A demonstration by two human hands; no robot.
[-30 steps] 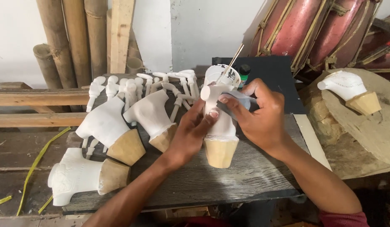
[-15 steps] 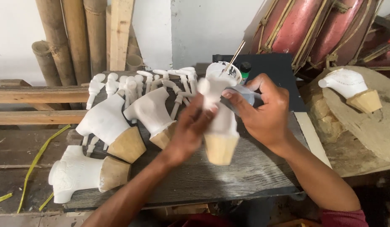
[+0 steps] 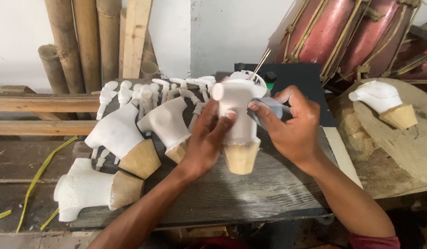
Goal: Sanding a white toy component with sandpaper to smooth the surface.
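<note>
A white torso figure (image 3: 239,117) on a tan wooden base is standing near the middle of the dark counter (image 3: 250,193). The left hand (image 3: 206,140) is clamping its front, while the right hand (image 3: 292,124) is pressing a grey pad (image 3: 269,108) against its right side. Similar white figures (image 3: 116,133) are lying to the left.

Torso figure (image 3: 239,122) right of two others (image 3: 140,131)
</note>
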